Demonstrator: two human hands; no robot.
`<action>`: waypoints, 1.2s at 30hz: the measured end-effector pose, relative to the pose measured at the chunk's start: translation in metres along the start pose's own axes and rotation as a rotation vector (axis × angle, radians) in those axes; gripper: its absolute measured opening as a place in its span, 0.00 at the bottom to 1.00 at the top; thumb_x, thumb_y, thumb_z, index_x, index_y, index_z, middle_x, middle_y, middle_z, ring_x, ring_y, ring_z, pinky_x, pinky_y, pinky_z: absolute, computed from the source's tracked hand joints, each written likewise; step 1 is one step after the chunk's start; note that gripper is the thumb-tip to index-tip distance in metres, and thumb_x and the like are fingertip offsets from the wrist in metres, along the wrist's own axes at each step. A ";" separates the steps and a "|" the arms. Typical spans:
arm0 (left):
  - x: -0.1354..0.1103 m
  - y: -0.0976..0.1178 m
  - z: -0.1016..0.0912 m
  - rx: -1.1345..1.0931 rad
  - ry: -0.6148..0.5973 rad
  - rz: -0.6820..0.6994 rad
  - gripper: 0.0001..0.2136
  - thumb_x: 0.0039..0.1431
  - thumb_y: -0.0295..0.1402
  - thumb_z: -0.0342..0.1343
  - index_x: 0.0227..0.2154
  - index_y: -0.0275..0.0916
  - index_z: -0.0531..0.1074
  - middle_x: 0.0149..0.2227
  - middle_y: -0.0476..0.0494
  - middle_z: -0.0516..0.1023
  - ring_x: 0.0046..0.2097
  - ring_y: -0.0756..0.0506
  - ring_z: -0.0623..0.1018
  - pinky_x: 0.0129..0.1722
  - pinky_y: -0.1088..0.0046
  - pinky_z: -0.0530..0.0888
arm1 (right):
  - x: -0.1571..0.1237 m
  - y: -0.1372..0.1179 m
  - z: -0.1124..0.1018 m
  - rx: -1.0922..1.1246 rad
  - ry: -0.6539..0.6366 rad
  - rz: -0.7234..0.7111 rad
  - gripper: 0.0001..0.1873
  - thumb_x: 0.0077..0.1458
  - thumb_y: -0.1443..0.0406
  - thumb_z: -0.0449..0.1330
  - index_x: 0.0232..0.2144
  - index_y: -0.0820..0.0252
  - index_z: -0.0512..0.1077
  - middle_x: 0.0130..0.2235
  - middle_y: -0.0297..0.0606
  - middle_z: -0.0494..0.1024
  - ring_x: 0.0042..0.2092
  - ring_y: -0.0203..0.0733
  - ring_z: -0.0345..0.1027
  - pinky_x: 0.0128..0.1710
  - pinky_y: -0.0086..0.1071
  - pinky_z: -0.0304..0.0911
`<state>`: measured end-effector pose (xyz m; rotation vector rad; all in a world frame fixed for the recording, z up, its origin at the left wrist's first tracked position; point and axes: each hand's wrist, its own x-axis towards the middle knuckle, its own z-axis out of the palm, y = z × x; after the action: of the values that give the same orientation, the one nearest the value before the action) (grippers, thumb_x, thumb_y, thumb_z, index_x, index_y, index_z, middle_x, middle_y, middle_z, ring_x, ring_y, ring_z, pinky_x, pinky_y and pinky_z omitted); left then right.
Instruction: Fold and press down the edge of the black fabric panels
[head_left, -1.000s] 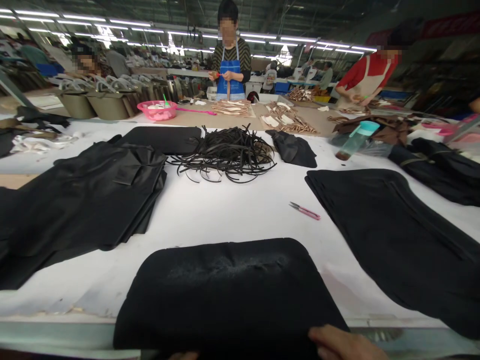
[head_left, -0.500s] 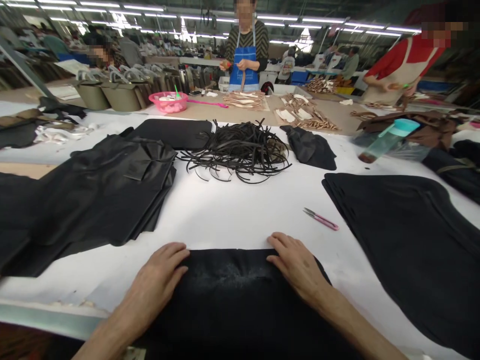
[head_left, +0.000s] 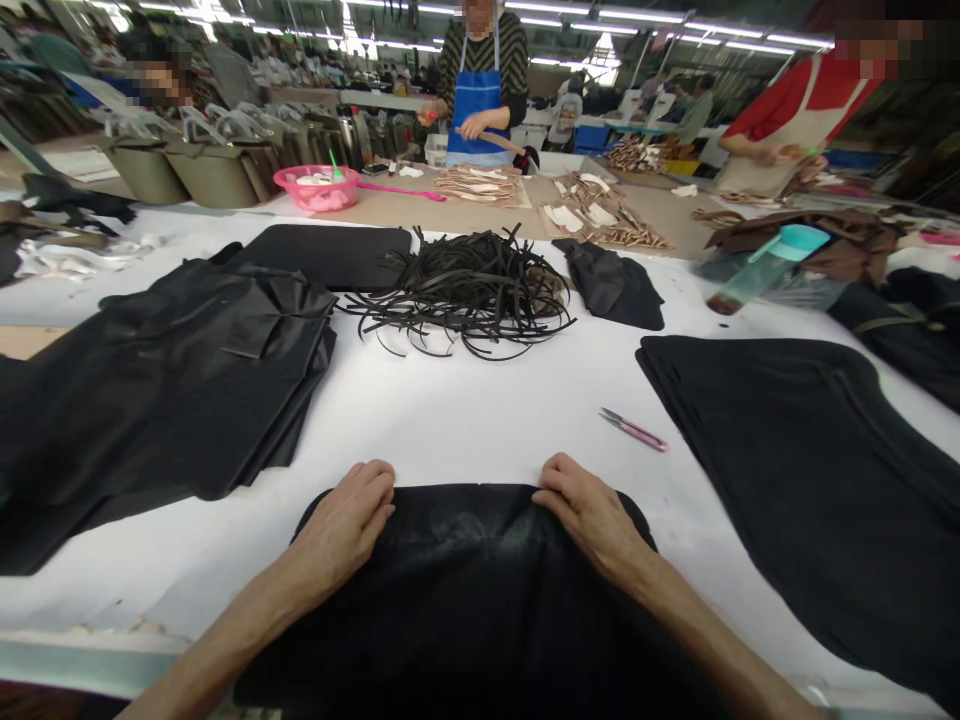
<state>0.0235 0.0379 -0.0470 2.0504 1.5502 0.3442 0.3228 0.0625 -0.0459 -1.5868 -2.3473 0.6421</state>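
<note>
A black fabric panel [head_left: 465,590] with rounded corners lies on the white table [head_left: 465,420] right in front of me. My left hand [head_left: 346,525] rests on its far left corner with the fingers curled onto the edge. My right hand [head_left: 589,515] sits on the far right part of the edge, fingers bent and pinching the cloth, which puckers between the two hands. Pink thread snips [head_left: 634,430] lie on the table just beyond my right hand.
A stack of black panels [head_left: 172,390] lies at the left, another [head_left: 810,480] at the right. A heap of black strips [head_left: 469,290] sits in the middle, with a teal-capped bottle [head_left: 765,265] at the right. Other people work at the far tables.
Both hands came up from the near edge onto the panel's far edge. Their fingers then went from flat to curled, and the cloth has bunched up between them.
</note>
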 end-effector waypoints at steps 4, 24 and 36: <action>0.012 0.003 0.001 -0.113 0.000 -0.050 0.09 0.61 0.36 0.40 0.40 0.42 0.63 0.37 0.46 0.70 0.37 0.45 0.70 0.39 0.68 0.66 | 0.002 0.005 -0.002 -0.005 0.039 0.026 0.10 0.60 0.64 0.51 0.26 0.55 0.63 0.31 0.30 0.67 0.33 0.36 0.63 0.33 0.30 0.56; 0.045 0.006 -0.014 -0.187 -0.194 -0.063 0.16 0.59 0.40 0.44 0.19 0.39 0.61 0.19 0.54 0.59 0.25 0.51 0.62 0.26 0.75 0.57 | 0.037 0.015 -0.002 -0.229 0.146 0.103 0.13 0.62 0.62 0.46 0.26 0.56 0.64 0.28 0.33 0.70 0.30 0.38 0.64 0.31 0.30 0.53; 0.054 -0.011 -0.008 -0.137 -0.067 -0.155 0.15 0.58 0.42 0.44 0.23 0.40 0.68 0.22 0.52 0.69 0.28 0.48 0.69 0.29 0.74 0.62 | 0.019 0.041 -0.022 0.100 -0.099 0.173 0.17 0.60 0.55 0.47 0.28 0.55 0.69 0.26 0.31 0.72 0.30 0.38 0.65 0.31 0.30 0.54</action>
<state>0.0269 0.0926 -0.0533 1.8077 1.5875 0.3113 0.3587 0.0975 -0.0473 -1.7631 -2.2218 0.8801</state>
